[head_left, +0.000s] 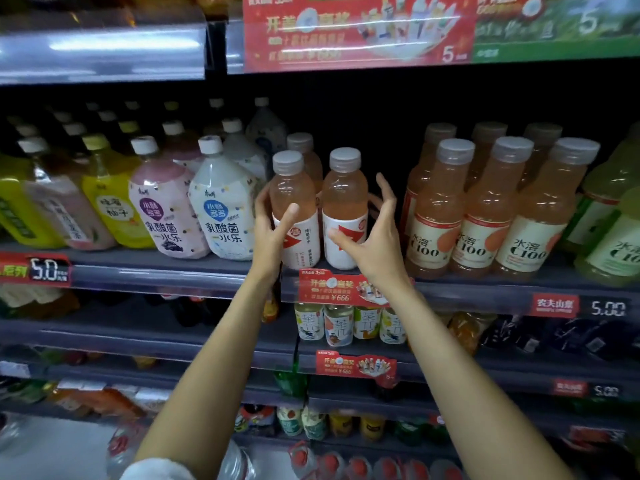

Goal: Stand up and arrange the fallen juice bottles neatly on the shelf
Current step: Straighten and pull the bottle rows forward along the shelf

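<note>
A: Hands? Quick.

B: Left hand (273,225) is at the left front juice bottle (294,209), thumb across the label, fingers behind it out of sight, so a loose wrap, not a firm squeeze as far as I can tell. Right hand (372,230) is spread open, fingers straight, just beside the right front juice bottle (344,209); thumb near its label, contact unclear.

A: Where are they?

B: Middle shelf (467,289), front edge, between the white yogurt-drink bottle (225,202) and the C100 bottles (485,209). Both upright, side by side, nearly touching. A third of the same kind (303,147) stands behind the left one.

A: Doing the step well?

B: My guess: squaring up the pair. Push low on the bodies, not the caps (tall and narrow, they would tip), labels forward, bases flush with the shelf lip.

A: Looks?

B: Clear plastic, pale orange-pink juice, grey-white screw caps, white wrap labels with a red mark. Text too blurred to read.
</note>
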A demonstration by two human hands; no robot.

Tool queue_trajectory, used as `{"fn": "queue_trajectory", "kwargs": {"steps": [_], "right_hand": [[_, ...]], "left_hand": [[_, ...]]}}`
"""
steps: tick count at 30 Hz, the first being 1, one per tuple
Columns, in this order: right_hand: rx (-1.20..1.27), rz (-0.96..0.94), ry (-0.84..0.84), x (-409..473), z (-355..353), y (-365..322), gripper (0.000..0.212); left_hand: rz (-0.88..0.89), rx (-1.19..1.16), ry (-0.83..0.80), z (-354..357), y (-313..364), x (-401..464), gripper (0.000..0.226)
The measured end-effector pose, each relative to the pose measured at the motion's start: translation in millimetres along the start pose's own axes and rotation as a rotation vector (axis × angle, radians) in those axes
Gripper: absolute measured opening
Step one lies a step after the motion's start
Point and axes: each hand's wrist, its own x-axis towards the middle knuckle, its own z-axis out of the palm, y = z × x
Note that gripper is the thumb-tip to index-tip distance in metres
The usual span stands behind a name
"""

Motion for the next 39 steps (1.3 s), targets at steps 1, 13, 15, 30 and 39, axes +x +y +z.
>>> {"fn": "queue_trajectory", "kwargs": {"steps": [1,13,15,30,39], "right_hand": [[-0.002,0.007,0.007,2,5,2,0.099],[-0.127,-0.024,0.226,-5,9,5,0.085],[-0.119,-0.017,0.223,-6,9,5,0.085],[-0.073,0.02,0.179,-4,1,1,0.084],[-0.137,0.018,0.182,-7,-1,0,0.084]], "left_hand": [[-0.004,0.004,-0.017,-3,-5,6,0.093],[0.153,-0.075,-0.281,1,-14,35,0.082],[0.141,-0.054,-0.279,4,-15,36,0.084],[0.105,-0.073,-0.251,24,-14,27,0.062],[0.077,-0.077,-0.241,23,-19,27,0.092]]}}
